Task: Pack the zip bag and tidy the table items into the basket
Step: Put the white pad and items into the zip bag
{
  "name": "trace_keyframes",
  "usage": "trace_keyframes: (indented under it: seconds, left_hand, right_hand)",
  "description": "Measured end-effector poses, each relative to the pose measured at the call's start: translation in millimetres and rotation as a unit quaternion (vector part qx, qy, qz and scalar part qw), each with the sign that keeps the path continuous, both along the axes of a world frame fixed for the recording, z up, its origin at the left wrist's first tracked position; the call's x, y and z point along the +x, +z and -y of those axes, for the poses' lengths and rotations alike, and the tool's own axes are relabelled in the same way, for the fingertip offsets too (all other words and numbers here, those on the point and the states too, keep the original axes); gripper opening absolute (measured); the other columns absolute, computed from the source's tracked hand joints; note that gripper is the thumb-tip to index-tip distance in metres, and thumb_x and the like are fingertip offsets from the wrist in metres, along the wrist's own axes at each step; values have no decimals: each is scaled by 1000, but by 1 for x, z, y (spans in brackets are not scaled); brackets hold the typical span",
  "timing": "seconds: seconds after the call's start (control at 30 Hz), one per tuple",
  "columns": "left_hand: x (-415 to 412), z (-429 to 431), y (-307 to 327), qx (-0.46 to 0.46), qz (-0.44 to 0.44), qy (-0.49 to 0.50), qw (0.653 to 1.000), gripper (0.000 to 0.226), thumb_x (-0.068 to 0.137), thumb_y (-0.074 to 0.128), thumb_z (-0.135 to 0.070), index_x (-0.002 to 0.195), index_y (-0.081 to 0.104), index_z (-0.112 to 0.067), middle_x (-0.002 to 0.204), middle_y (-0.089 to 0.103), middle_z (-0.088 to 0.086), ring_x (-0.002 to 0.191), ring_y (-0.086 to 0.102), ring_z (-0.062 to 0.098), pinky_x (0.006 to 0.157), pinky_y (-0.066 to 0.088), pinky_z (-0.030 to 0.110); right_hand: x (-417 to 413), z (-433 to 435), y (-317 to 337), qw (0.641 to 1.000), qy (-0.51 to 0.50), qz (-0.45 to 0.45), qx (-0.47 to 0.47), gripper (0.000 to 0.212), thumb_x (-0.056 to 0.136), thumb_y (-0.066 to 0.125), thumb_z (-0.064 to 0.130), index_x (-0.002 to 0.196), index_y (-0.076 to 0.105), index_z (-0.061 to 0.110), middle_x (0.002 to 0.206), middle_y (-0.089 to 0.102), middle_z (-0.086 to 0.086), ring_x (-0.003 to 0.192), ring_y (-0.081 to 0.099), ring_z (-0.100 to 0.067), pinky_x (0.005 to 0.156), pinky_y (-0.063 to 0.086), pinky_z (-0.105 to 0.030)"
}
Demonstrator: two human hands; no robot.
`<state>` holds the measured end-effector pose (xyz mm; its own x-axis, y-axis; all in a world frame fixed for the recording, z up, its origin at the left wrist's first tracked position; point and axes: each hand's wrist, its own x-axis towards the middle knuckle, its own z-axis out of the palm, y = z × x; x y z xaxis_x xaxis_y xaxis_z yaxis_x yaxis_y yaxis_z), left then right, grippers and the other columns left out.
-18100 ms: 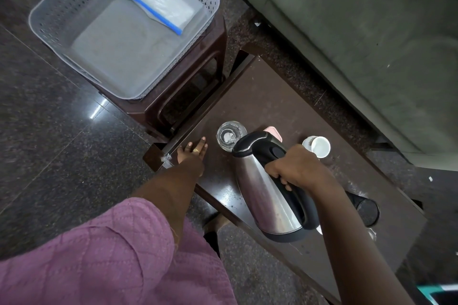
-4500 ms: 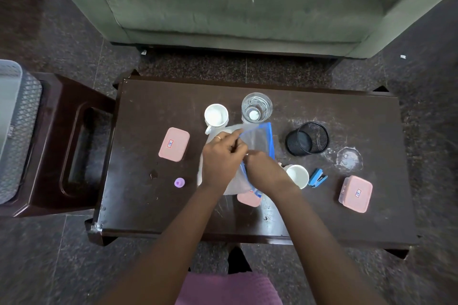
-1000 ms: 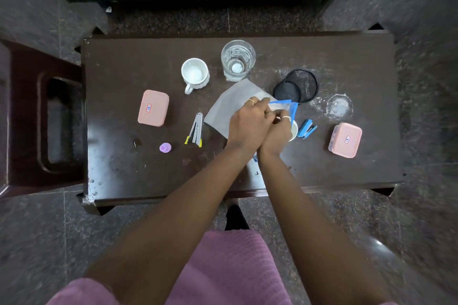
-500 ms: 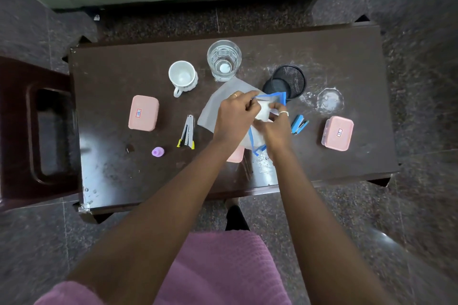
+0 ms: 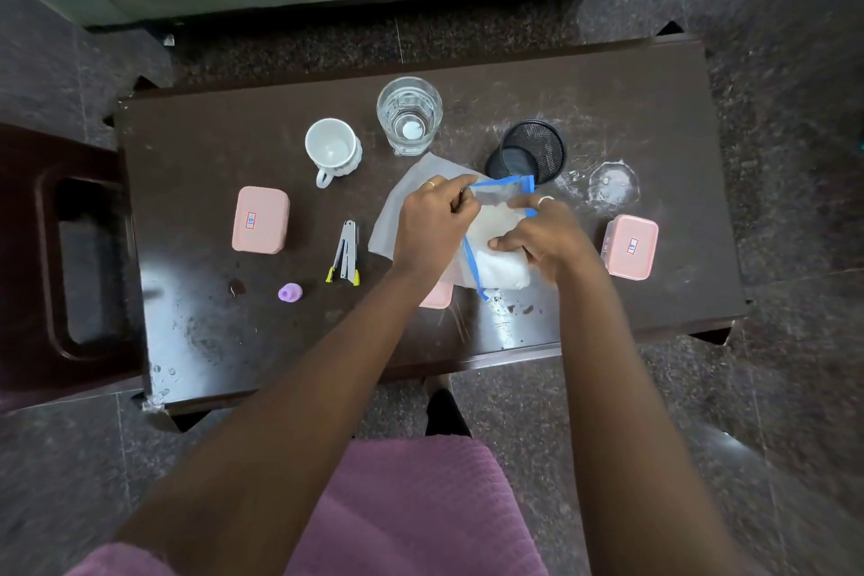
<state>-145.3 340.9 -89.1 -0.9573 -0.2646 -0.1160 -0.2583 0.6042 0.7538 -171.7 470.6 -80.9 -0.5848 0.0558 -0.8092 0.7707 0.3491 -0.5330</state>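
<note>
Head view shows mesh cup (image 5: pixel 537 150), glass (image 5: pixel 409 115) beyond zip bag (image 5: pixel 495 220).

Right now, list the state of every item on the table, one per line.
zip bag, mouth open, white item inside
left hand, pinching the bag's zip edge
right hand, gripping the bag's rim
white mug, upright, empty
glass, upright
left pink box, lid shut
right pink box, lid shut
stapler, lying flat, untouched
</note>
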Motion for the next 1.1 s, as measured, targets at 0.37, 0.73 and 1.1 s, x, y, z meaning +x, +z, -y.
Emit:
trace_keyframes:
  seconds: [0.37, 0.73, 1.1]
  left_hand:
    - [-1, 6, -5, 28, -5, -27, 999, 29, 85, 55, -4, 110, 68, -8, 58, 47, 3, 56, 45, 19, 62, 40, 26]
    - [-5, 1, -11, 127, 114, -64, 983, 36, 83, 41, 5, 71, 71, -10, 94, 53, 2, 77, 51, 8, 62, 35, 10]
    - [-12, 2, -8, 253, 203, -34, 945, 32, 91, 58, -22, 94, 63, 9, 99, 51, 8, 92, 55, 22, 83, 50, 40]
  right_hand:
    - [6, -51, 20, 937, -224, 118, -242, 36, 83, 38, -13, 81, 66, 9, 76, 66, -12, 56, 57, -16, 38, 48, -13]
    - [10, -48, 14, 895, -222, -58, -382, 41, 79, 42, -7, 89, 68, 24, 101, 68, -1, 85, 69, -19, 73, 56, -42]
    - [12, -17, -6, 957, -176, -83, -217, 61, 73, 56, -19, 127, 42, 6, 98, 68, -11, 79, 67, -23, 67, 57, -35]
